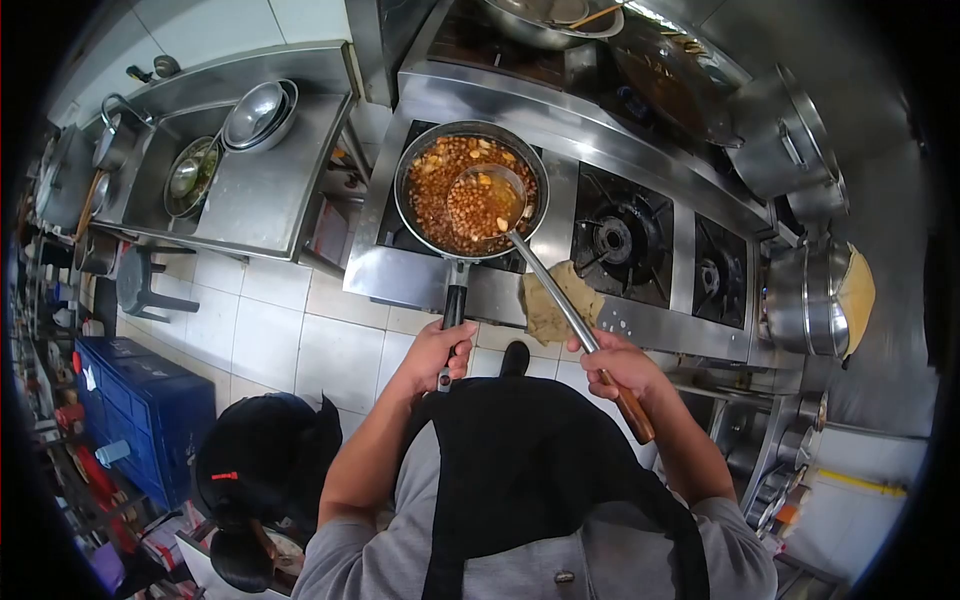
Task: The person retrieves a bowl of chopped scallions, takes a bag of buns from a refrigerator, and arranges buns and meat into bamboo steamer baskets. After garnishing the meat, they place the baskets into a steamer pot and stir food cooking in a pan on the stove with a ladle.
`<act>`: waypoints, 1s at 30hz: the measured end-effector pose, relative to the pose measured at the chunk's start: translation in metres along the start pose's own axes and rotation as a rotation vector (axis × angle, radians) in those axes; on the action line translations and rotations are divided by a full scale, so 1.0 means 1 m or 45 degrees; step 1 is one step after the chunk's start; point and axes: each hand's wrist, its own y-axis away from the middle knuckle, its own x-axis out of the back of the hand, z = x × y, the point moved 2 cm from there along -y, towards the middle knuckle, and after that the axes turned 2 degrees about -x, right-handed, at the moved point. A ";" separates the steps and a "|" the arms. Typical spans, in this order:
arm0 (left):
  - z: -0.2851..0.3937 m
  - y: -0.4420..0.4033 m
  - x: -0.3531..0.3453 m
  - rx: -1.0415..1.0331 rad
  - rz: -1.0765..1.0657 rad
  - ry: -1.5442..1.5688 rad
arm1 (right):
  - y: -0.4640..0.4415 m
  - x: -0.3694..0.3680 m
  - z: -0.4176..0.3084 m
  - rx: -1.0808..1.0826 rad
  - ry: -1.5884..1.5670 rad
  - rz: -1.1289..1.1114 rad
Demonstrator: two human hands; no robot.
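Note:
My left hand (439,354) is wrapped round the black handle of a deep pan (400,190) on the stove's left burner. Brown beans with lighter chunks in reddish liquid (437,165) fill the pan. My right hand (618,366) grips the wooden end of a long metal ladle (553,288). The ladle's round bowl rests in the beans, with beans and liquid in it. Beneath the ladle's shaft, a tan cloth (545,311) lies over the stove's front edge.
Two bare burners (614,237) are right of the pan. Large metal pots (790,140) stand at the far right. A sink counter (258,205) with metal bowls (262,112) is at the left. Beside a blue crate (145,415), a person in black (262,455) is at lower left.

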 end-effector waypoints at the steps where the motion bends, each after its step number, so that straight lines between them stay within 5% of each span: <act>1: 0.000 0.000 0.000 -0.002 0.000 0.004 | 0.001 0.000 0.000 0.006 0.007 0.007; 20: -0.004 -0.001 -0.001 -0.024 -0.073 0.030 | 0.015 -0.001 0.003 0.183 0.265 0.105; 30: -0.004 -0.001 0.001 -0.032 -0.066 0.029 | -0.001 0.007 0.013 0.465 0.860 0.532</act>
